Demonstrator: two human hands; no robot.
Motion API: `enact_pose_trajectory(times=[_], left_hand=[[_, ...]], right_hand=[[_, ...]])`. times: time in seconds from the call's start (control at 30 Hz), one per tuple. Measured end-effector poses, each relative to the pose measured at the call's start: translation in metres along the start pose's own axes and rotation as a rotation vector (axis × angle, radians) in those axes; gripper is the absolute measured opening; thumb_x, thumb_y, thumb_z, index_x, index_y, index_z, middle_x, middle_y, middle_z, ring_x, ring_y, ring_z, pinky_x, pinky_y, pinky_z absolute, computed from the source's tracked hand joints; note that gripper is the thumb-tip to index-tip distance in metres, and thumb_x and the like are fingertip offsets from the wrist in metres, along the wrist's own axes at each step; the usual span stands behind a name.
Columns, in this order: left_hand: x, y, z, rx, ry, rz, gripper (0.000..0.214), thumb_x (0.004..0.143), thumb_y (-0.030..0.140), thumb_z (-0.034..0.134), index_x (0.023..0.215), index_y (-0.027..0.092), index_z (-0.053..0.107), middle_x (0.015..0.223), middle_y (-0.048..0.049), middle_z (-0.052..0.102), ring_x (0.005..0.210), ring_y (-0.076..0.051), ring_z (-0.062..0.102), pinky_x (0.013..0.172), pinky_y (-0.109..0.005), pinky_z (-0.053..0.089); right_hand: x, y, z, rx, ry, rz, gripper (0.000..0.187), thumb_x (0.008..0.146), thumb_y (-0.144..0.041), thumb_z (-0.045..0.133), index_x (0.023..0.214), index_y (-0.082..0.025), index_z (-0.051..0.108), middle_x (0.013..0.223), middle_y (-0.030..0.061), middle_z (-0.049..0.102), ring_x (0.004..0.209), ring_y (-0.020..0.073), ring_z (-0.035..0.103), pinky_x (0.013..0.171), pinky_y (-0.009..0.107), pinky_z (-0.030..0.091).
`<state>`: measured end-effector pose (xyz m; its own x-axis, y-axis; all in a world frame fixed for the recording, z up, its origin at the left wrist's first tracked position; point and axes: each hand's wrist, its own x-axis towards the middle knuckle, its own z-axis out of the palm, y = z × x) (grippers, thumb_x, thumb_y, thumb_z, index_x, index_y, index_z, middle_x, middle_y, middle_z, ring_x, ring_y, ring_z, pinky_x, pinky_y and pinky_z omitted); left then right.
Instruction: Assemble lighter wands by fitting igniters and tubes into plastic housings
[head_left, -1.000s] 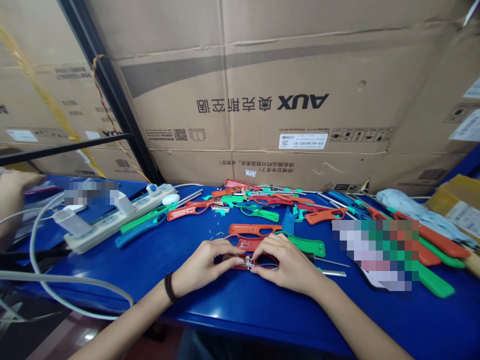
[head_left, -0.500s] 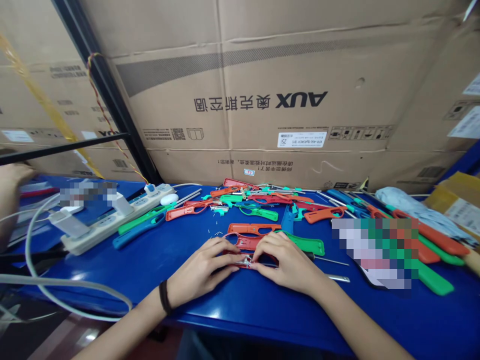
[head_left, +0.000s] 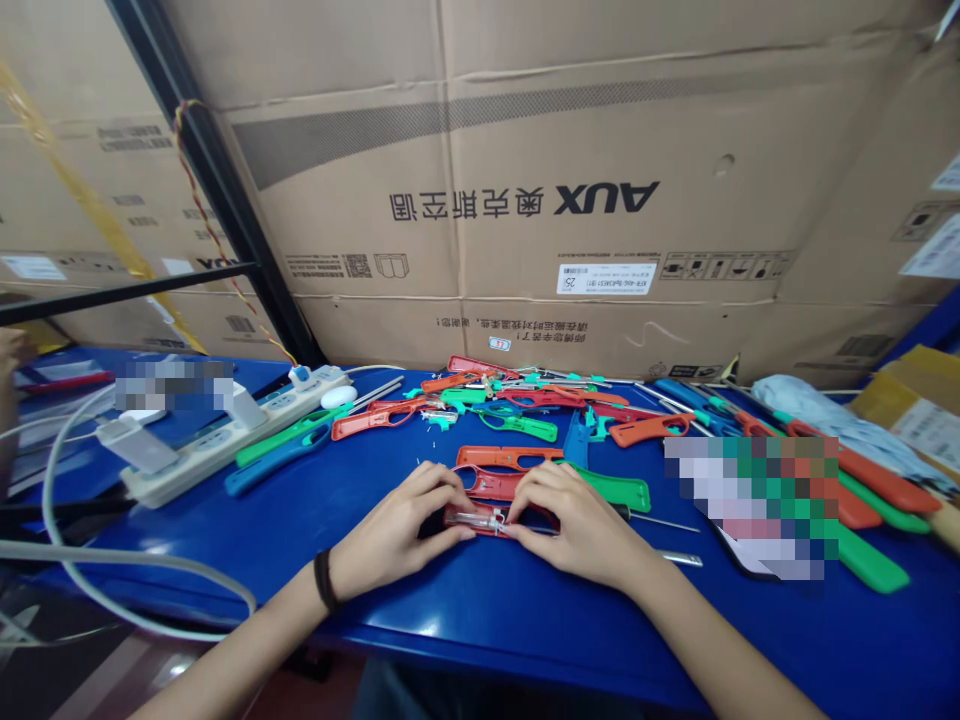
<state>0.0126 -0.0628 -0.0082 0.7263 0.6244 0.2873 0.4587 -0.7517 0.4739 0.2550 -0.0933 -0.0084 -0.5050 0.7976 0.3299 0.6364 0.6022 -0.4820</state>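
here, slender clear tube (head_left: pixel 472 519), red shell (head_left: pixel 487 532)

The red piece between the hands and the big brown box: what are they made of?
The red piece is probably hard, smooth-looking plastic, going by its even colour and thin, moulded-looking edges. The brown box looks like dull, matte cardboard: see its creases and printing.

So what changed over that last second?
The left hand drew its fingertips back leftward, off the clear, white-ended tube, uncovering more of it in the red plastic handle shell. A co-worker's hand shifted left toward the picture's edge. Unchanged: the right hand at the tube's white end; the orange plastic shell beyond.
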Motion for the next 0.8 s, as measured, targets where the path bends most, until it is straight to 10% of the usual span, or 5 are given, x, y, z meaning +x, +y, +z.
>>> enact_pose_trajectory(times=[0.8], left_hand=[[0.0035,-0.0038,0.0031,0.119,-0.027,0.080,0.015,0.090,0.032,0.058,0.101,0.023,0.063,0.102,-0.0049,0.060,0.096,-0.020,0.052,0.088,-0.033,0.039]], right_hand=[[0.0012,-0.0004,0.0008,-0.022,0.044,0.026,0.006,0.084,-0.021,0.061,0.079,-0.023,0.061,0.085,0.0008,0.059,0.087,0.0182,0.055,0.083,0.036,0.040]])
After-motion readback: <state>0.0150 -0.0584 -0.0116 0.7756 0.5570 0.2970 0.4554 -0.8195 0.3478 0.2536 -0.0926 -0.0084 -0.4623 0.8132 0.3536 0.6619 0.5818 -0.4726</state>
